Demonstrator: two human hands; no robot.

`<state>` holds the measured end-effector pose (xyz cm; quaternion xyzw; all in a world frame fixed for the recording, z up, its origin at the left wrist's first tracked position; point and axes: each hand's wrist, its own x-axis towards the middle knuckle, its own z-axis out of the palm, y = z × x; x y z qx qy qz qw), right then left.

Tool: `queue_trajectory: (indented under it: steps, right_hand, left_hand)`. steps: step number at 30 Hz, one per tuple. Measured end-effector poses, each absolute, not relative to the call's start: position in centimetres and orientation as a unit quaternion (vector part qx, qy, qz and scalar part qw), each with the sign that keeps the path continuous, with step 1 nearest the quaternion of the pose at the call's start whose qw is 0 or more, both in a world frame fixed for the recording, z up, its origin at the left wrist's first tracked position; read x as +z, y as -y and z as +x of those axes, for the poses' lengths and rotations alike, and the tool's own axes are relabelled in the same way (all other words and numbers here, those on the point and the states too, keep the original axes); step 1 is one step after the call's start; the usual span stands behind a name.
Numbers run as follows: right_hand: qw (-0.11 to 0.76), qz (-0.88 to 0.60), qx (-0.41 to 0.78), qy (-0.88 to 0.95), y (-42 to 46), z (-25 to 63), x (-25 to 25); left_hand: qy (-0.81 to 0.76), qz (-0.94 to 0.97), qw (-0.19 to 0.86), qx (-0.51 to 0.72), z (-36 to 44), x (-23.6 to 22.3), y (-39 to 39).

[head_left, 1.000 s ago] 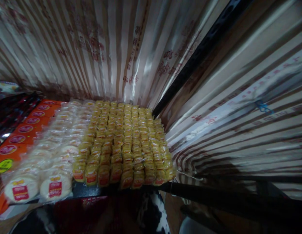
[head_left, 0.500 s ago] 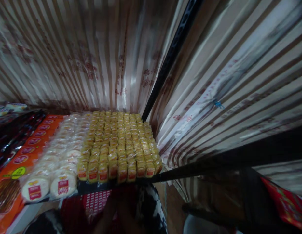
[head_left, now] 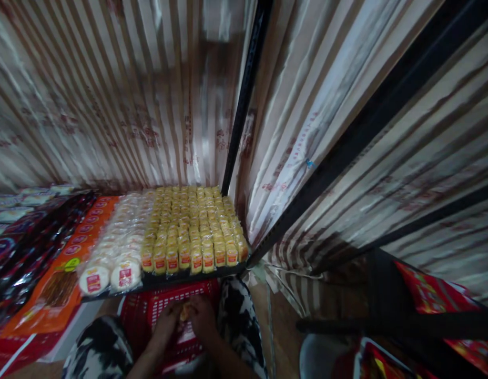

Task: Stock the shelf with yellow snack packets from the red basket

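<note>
Your L hand point(head_left: 169, 317) and R hand point(head_left: 202, 316) pinched a small pc point(head_left: 184, 311) above the basket point(head_left: 138, 311); it seemed light, soft, prob. crushable, best held lightly at its edges.

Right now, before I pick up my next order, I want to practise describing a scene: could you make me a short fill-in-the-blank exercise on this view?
The left hand and right hand hold a small item above a plastic basket coloured ____.
In this view, the yellow snacks lie to the ____ of the round white packs.
The little tie on the striped sheeting is ____.
The patterned trousers are black and ____.

Missing words: red; right; blue; white.
</note>
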<state>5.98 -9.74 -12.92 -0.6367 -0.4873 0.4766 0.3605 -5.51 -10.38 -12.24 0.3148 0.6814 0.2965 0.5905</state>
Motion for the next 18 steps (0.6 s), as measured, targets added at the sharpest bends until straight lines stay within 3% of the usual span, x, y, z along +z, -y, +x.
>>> queue_trajectory:
  steps: [5,11,18]
  right_hand:
    - [0.395,-0.609,0.388,0.568,10.8,8.0,-10.9]
    - [0.393,-0.545,0.603,0.431,10.8,8.5,-8.9]
    - [0.456,-0.517,0.652,0.317,10.9,7.8,-6.9]
  left_hand:
    - [-0.624,0.303,0.657,0.295,-6.4,-7.6,11.3]
    - [-0.583,0.325,0.668,0.331,-6.7,-2.1,11.9]
    - [-0.56,0.349,0.631,0.408,-5.9,0.3,11.1]
